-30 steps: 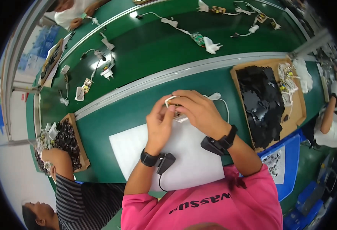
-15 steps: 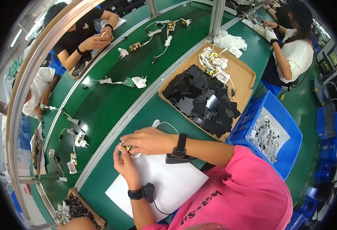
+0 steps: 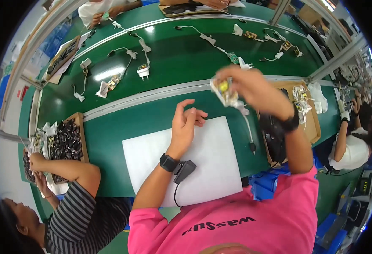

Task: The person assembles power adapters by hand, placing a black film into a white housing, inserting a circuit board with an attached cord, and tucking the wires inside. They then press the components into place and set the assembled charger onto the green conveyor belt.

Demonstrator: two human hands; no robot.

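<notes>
Raised over the right part of the bench, my right hand [image 3: 255, 91] is closed on a power adapter circuit board [image 3: 224, 87], a small board with yellow and pale parts, slightly blurred. From it a white cable [image 3: 248, 125] hangs down and ends in a black connector [image 3: 253, 148]. My left hand [image 3: 186, 127] is empty, its fingers loosely bent and apart, just above the white foam sheet [image 3: 211, 169]. That sheet lies flat on the green bench in front of me. Below the left wrist, a black sensor box [image 3: 185, 171] is strapped on.
Past a metal rail [image 3: 152, 94], several adapter boards with cables [image 3: 112, 82] lie on a green conveyor surface. A cardboard tray [image 3: 313, 122] holding boards and black sheets stands right. To the left, a co-worker's arm [image 3: 69, 169] reaches to a box of black parts [image 3: 67, 144].
My hands have parted. The right one has moved away to the right and forward with the board, while the left has let go. The view has swung left, bringing the left co-worker into sight.
</notes>
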